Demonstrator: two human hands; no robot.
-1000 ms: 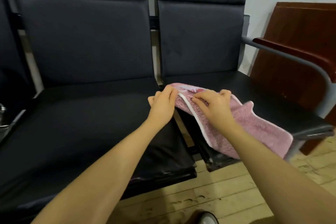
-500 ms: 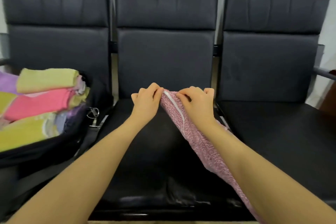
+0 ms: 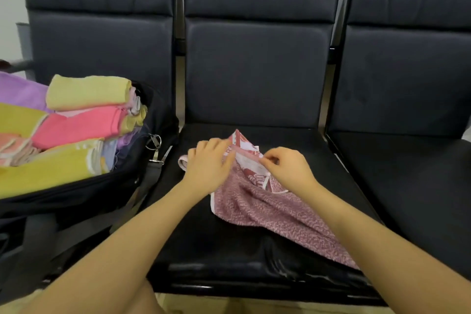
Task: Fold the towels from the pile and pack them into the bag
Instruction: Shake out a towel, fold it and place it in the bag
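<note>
**Q:** Where's the work right now?

**A:** Centre of frame, on the middle seat [image 3: 254, 237] of the black bench. I read the pink towel [image 3: 267, 204] as half laid out: its far end bunched under the hands, the rest trailing to the lower right over the seat's front edge.

**Q:** Hands?

**A:** Left hand [image 3: 210, 164] lies over the towel's upper left corner, fingers curled onto the white-edged hem. Right hand [image 3: 288, 168] pinches that same hem just beside it, thumb and fingers clamped on the cloth. Both blurred a little, so I can't tell finer finger placement.

**Q:** And the bag?

**A:** Black bag [image 3: 84, 186], left of frame, open, already stacked high with folded towels [image 3: 84, 115] in yellow, pink and purple.

**Q:** Step in hand?

**A:** Folding, I judge; packing not yet. Next I'd want the hem spread flat, corners matched, and the trailing end pulled up onto the seat before it slips off.
</note>
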